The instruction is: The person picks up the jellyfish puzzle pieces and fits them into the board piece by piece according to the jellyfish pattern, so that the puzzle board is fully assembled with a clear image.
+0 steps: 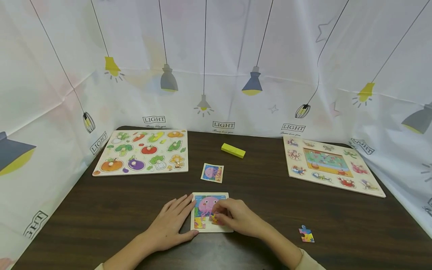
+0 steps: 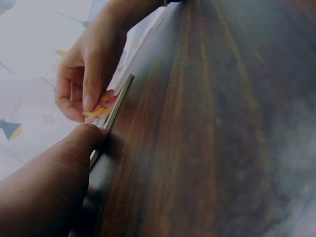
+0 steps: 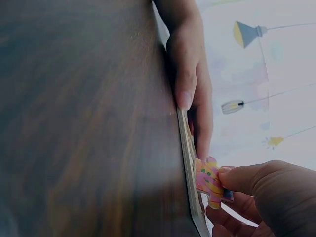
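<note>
A small square jigsaw tray (image 1: pixel 216 230) with a pink octopus picture lies in front of me, partly filled with pieces. My left hand (image 1: pixel 170 225) rests at its left side, fingers stretched along the edge and thumb at the near left corner. Over the tray's lower right part, my right hand (image 1: pixel 237 218) pinches a yellow and pink puzzle piece (image 3: pixel 210 180) between thumb and fingers. The piece is tilted up, close over the tray's rim in the right wrist view. Bare tray shows between it and the lower left piece (image 1: pixel 199 223).
Another puzzle piece (image 1: pixel 306 235) lies on the dark table to the right. Beyond the tray are a small octopus picture card (image 1: pixel 212 173) and a yellow block (image 1: pixel 233 150). A vegetable board (image 1: pixel 141 152) stands back left, a sea-animal board (image 1: pixel 332 167) back right.
</note>
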Motion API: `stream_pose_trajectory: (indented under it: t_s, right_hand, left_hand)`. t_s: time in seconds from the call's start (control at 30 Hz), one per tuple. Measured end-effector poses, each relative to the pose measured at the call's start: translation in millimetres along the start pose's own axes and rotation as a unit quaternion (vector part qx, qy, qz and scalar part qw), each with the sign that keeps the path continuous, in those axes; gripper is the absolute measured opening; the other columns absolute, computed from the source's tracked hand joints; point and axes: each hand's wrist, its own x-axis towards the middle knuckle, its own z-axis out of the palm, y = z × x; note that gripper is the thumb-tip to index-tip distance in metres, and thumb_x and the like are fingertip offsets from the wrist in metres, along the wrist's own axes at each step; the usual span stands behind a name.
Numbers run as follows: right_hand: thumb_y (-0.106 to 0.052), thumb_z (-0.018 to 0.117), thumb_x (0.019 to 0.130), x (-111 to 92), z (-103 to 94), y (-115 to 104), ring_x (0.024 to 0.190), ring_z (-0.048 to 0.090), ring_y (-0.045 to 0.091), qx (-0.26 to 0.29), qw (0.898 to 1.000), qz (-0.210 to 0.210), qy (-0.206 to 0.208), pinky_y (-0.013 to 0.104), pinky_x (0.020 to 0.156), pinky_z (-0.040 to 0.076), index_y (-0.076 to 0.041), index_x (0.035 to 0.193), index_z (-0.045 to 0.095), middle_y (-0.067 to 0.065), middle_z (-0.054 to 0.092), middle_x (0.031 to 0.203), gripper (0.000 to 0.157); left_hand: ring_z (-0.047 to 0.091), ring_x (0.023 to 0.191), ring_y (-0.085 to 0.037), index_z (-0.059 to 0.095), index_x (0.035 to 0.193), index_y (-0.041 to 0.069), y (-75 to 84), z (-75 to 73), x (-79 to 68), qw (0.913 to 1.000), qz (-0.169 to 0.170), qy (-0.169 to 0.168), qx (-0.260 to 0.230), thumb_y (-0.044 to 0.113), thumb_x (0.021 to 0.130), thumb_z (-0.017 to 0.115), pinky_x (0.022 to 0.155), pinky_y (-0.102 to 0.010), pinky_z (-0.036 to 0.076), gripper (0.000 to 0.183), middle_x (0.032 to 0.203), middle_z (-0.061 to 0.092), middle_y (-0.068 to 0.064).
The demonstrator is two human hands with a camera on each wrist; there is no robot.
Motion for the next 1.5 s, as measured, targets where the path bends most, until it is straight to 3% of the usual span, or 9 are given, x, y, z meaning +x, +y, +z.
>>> stream_pose_trajectory:
  t_s: [0.27,0.7,0.93,1.27,1.5]
  right_hand:
    - [-0.012,0.064,0.086,4,6.5,0,0.069,0.054,0.001,0.024,1.000,0.000,0.001,0.020,0.063,0.047,-0.011,0.092,0.063,-0.010,0.059,0.077,0.005]
    - [-0.013,0.066,0.084,7,12.7,-2,0.074,0.052,0.003,0.013,0.999,0.021,0.026,0.023,0.065,0.045,-0.015,0.090,0.064,-0.014,0.058,0.074,0.007]
    - [-0.015,0.069,0.082,7,17.3,-1,0.073,0.050,0.005,-0.024,0.998,0.006,0.051,0.020,0.062,0.043,-0.016,0.086,0.064,-0.013,0.059,0.076,0.006]
    - [-0.017,0.072,0.079,9,22.1,-8,0.072,0.046,0.006,-0.073,0.995,0.025,0.065,0.018,0.061,0.040,-0.020,0.080,0.065,-0.015,0.057,0.076,0.008]
    - [-0.016,0.074,0.077,7,24.7,-8,0.075,0.043,0.007,-0.085,0.994,-0.005,0.069,0.018,0.063,0.038,-0.020,0.079,0.064,-0.015,0.056,0.078,0.010]
  left_hand:
    - [0.017,0.137,-0.022,0.028,0.145,0.010,1.0,-2.3,-0.1,1.0000,0.004,0.000,0.001,0.064,0.086,0.039,0.107,-0.047,0.015,0.081,0.150,0.021,-0.005]
    - [0.018,0.136,-0.022,0.028,0.145,0.009,0.4,-1.8,-0.8,1.0000,0.008,0.004,0.005,0.064,0.087,0.040,0.107,-0.047,0.015,0.080,0.150,0.023,-0.006]
    - [0.018,0.137,-0.022,0.028,0.145,0.009,0.4,-1.5,-0.8,0.9999,0.010,0.004,0.004,0.064,0.087,0.040,0.107,-0.047,0.016,0.080,0.150,0.023,-0.006]
    - [0.018,0.136,-0.023,0.029,0.145,0.010,-0.6,0.2,-0.8,0.9999,0.009,0.006,0.008,0.065,0.086,0.038,0.107,-0.047,0.015,0.081,0.150,0.022,-0.007]
    - [0.019,0.136,-0.023,0.029,0.145,0.010,-0.1,0.0,-0.6,1.0000,0.005,0.003,0.005,0.065,0.086,0.037,0.107,-0.047,0.014,0.081,0.150,0.021,-0.008]
